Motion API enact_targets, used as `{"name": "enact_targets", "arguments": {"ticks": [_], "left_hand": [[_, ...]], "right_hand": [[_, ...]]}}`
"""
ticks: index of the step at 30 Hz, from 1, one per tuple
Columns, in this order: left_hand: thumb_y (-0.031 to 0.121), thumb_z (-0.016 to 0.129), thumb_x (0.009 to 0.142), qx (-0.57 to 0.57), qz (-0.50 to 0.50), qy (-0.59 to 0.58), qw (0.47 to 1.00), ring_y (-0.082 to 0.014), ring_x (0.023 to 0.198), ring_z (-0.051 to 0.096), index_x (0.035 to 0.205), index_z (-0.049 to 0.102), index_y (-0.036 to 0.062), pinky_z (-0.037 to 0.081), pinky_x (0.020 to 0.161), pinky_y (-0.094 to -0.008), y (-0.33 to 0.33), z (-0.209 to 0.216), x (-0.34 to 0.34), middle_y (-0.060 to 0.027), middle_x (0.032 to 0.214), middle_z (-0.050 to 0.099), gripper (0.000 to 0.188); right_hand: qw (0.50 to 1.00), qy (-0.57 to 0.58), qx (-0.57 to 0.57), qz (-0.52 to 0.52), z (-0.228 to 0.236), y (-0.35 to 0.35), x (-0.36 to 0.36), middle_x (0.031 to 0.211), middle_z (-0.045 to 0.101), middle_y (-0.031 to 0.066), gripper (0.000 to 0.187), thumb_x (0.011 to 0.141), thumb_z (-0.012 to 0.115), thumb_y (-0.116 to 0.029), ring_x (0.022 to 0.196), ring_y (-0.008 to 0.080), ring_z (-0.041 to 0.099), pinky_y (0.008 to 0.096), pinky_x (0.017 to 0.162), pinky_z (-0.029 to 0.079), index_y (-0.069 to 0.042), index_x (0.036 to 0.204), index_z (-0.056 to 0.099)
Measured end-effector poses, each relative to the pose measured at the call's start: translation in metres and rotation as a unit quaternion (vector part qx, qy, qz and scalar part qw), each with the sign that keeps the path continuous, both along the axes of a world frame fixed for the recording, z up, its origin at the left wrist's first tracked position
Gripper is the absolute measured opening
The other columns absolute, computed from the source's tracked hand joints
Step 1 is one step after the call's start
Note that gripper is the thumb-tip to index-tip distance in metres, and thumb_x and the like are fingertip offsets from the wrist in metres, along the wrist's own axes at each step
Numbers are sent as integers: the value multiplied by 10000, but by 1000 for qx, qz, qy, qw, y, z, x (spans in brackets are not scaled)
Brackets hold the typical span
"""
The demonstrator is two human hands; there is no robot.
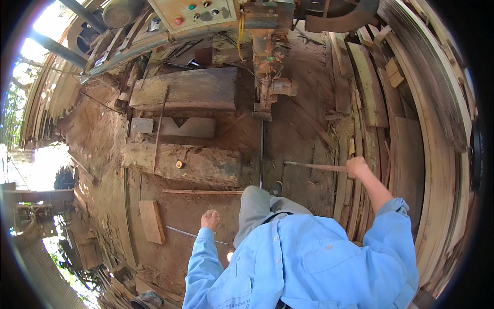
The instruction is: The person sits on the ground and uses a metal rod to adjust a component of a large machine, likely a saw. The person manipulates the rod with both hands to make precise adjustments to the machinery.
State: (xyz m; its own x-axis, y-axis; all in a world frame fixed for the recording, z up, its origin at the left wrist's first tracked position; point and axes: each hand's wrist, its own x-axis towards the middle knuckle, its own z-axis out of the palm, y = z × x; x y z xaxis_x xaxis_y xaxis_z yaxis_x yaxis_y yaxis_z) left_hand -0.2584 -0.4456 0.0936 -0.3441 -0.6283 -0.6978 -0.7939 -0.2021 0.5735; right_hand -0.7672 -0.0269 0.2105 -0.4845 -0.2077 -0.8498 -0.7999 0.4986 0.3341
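Observation:
My right hand (pixel 356 167) is closed round the end of a long wooden-handled tool (pixel 324 167), held out level toward the left. Its far end is thin and metallic and bends down at the tip. My left hand (pixel 210 219) hangs low beside my leg with fingers curled in, and nothing shows in it. Behind that wrist a thin metal rod (pixel 180 231) lies on the ground. Ahead of the left hand rests a rough squared timber (pixel 211 164) with a small round yellow-orange object (pixel 179 164) on top.
Farther ahead lie a notched board (pixel 198 127) and a thick dark timber (pixel 195 87). A control panel (pixel 195 14) with buttons and a rusty machine arm (pixel 263 67) stand beyond. Long planks (pixel 368 82) are stacked along the right. A short board (pixel 152 222) lies at left.

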Motion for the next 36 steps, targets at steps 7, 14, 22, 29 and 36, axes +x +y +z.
{"name": "enact_targets", "arguments": {"ticks": [7, 14, 22, 29, 36], "left_hand": [[330, 570, 845, -73, -187, -174, 964, -378, 1027, 617, 1004, 707, 93, 488, 911, -434, -24, 4, -11, -206, 1053, 661, 317], [545, 513, 857, 32, -310, -316, 896, -384, 1145, 552, 1140, 657, 44, 454, 974, -425, -101, 10, -22, -222, 1198, 603, 594], [654, 527, 827, -38, -339, -240, 909, -319, 1218, 491, 1228, 607, 73, 376, 1028, -415, -221, -115, -129, -160, 1239, 592, 711], [658, 487, 838, -158, -337, -127, 920, -323, 1342, 366, 1319, 512, 49, 285, 1108, -448, -288, -267, -220, -169, 1410, 448, 776], [640, 514, 806, -248, -419, -83, 870, -345, 1390, 257, 1395, 428, 62, 178, 1132, -493, -287, -362, -192, -178, 1493, 319, 830]], "right_hand": [[963, 7, -167, -211, 15, 12, 7, 908, 669, 259, 398, 851, 599, -323, 891, 411, 649, 466, 775, 521, 63, 908, 676], [842, -48, -360, -399, 39, -15, -3, 663, 602, 85, 314, 887, 637, -264, 611, 173, 565, 321, 572, 449, 45, 832, 641], [720, -115, -402, -553, -47, -269, -39, 630, 502, -41, 237, 926, 622, -236, 542, 35, 423, 204, 481, 335, 1, 906, 615], [736, -128, -498, -441, -209, -447, -86, 669, 560, 1, 270, 889, 664, -245, 622, 90, 500, 269, 568, 425, 15, 953, 626], [813, -88, -506, -274, -363, -505, -133, 687, 608, 159, 399, 853, 682, -367, 604, 228, 577, 352, 596, 468, 19, 934, 623]]}}
